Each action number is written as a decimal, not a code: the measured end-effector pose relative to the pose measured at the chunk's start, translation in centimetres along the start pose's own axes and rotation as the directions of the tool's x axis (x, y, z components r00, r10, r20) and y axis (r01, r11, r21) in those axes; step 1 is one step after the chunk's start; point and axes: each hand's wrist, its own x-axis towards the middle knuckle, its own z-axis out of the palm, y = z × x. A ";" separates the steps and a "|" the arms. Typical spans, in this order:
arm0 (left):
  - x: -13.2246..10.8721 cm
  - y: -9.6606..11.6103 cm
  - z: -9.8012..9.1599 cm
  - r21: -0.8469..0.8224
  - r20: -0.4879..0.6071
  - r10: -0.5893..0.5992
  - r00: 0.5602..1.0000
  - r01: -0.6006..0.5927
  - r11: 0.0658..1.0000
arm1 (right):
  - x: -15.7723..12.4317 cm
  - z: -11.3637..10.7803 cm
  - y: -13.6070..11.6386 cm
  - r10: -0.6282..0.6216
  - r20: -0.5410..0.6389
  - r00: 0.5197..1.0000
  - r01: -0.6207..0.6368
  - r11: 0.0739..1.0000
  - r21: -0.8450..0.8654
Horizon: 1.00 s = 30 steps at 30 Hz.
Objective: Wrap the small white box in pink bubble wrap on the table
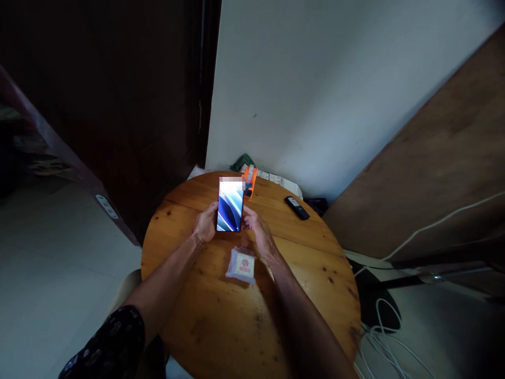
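Wooden table (221,316): wrapped box (242,265), red print (245,268) illegible. Left hand (205,223), right hand (257,231): fingers gripping phone (230,209) by opposite edges.

Btwn the forearms there's room for a hand to come in low from the table's (221,326) near side, but the wrapped pkt (243,265) sits mid-lane, just short of the phone (230,211), w/ L hand (205,223) and R hand (260,236) walling off either side. Beyond, the orange item (253,181) blocks nr the phone's top R corner, then the wall (284,89); R of the R hand, a wide lane runs to the table edge, w/ only the blk remote (297,208) at its far end.
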 end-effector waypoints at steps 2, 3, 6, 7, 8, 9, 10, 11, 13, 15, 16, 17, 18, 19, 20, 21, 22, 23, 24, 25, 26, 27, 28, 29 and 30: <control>0.0 0.0 -0.1 0.002 0.001 -0.015 1.000 0.015 1.000 | 0.0 0.0 -0.2 0.011 -0.005 1.000 -0.011 1.000 0.001; 0.1 0.0 -0.1 0.003 0.003 -0.023 1.000 0.023 1.000 | -0.1 0.0 -0.3 0.014 -0.009 1.000 -0.014 1.000 0.002; 0.3 0.0 -0.4 -0.002 0.004 -0.034 0.999 0.034 0.999 | -0.1 0.0 -0.6 0.016 -0.016 1.000 -0.016 1.000 0.001; 0.3 0.0 -0.5 -0.005 0.004 -0.036 0.999 0.036 0.999 | -0.1 0.0 -0.6 0.015 -0.017 1.000 -0.015 1.000 0.001; 0.4 -0.1 -0.6 -0.006 0.005 -0.038 0.999 0.038 0.999 | 0.0 0.0 -0.6 0.016 -0.017 1.000 -0.016 1.000 0.002; 0.4 -0.1 -0.7 -0.007 0.008 -0.041 0.999 0.042 0.999 | 0.0 0.0 -0.5 0.018 -0.016 1.000 -0.018 1.000 0.002; 0.4 -0.1 -0.7 -0.007 0.010 -0.042 0.999 0.043 0.999 | 0.0 0.0 -0.5 0.020 -0.017 1.000 -0.020 1.000 0.001; 0.4 -0.1 -0.7 -0.006 0.011 -0.039 0.999 0.039 0.999 | 0.0 0.0 -0.4 0.021 -0.019 1.000 -0.021 1.000 -0.003; 0.4 -0.1 -0.7 0.003 0.012 -0.024 1.000 0.024 1.000 | 0.0 0.0 -0.2 0.022 -0.023 1.000 -0.022 1.000 -0.009; 0.5 -0.2 -0.7 0.014 0.011 -0.022 1.000 0.022 1.000 | -0.1 0.0 0.0 0.021 -0.026 0.999 -0.021 1.000 -0.003; 0.5 -0.2 -0.7 0.019 0.009 -0.026 1.000 0.025 0.999 | -0.1 0.0 0.0 0.021 -0.031 0.999 -0.021 1.000 0.006; 0.5 -0.3 -0.7 0.022 0.005 -0.032 0.999 0.032 0.999 | -0.1 0.0 0.1 0.024 -0.038 0.999 -0.023 1.000 0.016; 0.5 -0.4 -0.7 0.025 0.000 -0.042 0.999 0.041 0.999 | -0.1 0.0 0.0 0.031 -0.046 0.998 -0.029 0.999 0.027; 0.6 -0.5 -0.7 0.028 -0.007 -0.052 0.999 0.052 0.998 | -0.1 0.0 0.0 0.044 -0.048 0.998 -0.043 0.998 0.038; 0.6 -0.6 -0.8 0.031 -0.013 -0.062 0.998 0.063 0.998 | -0.1 -0.1 -0.1 0.066 -0.040 0.997 -0.063 0.997 0.051; 0.6 -0.7 -0.8 0.033 -0.017 -0.072 0.997 0.073 0.997 | -0.1 -0.2 -0.2 0.092 -0.019 0.996 -0.091 0.994 0.065; 0.6 -0.9 -0.9 0.033 -0.019 -0.081 0.997 0.082 0.996 | -0.1 -0.4 -0.4 0.122 0.014 0.992 -0.123 0.989 0.077; 0.6 -1.0 -0.9 0.031 -0.018 -0.089 0.996 0.089 0.996 | -0.1 -0.6 -0.5 0.150 0.052 0.987 -0.154 0.984 0.085; 0.6 -1.1 -1.0 0.028 -0.017 -0.093 0.996 0.093 0.995 | -0.2 -0.8 -0.7 0.173 0.086 0.981 -0.180 0.980 0.085; 0.6 -1.2 -1.0 0.023 -0.017 -0.094 0.995 0.094 0.995 | -0.2 -1.0 -0.8 0.189 0.116 0.975 -0.198 0.977 0.076; 0.6 -1.3 -1.0 0.020 -0.017 -0.096 0.995 0.096 0.995 | -0.2 -1.2 -0.9 0.197 0.145 0.970 -0.207 0.976 0.060; 0.6 -1.4 -1.1 0.019 -0.016 -0.098 0.995 0.098 0.995 | -0.3 -1.4 -1.0 0.199 0.177 0.964 -0.210 0.977 0.041; 0.6 -1.5 -1.1 0.020 -0.015 -0.100 0.995 0.100 0.995 | -0.3 -1.5 -1.0 0.199 0.211 0.957 -0.209 0.978 0.026; 0.6 -1.5 -1.1 0.024 -0.014 -0.101 0.995 0.101 0.995 | -0.4 -1.6 -1.0 0.200 0.247 0.948 -0.211 0.977 0.017; 0.6 -1.5 -1.0 0.028 -0.015 -0.101 0.995 0.101 0.994 | -0.5 -1.6 -1.0 0.203 0.281 0.938 -0.217 0.976 0.019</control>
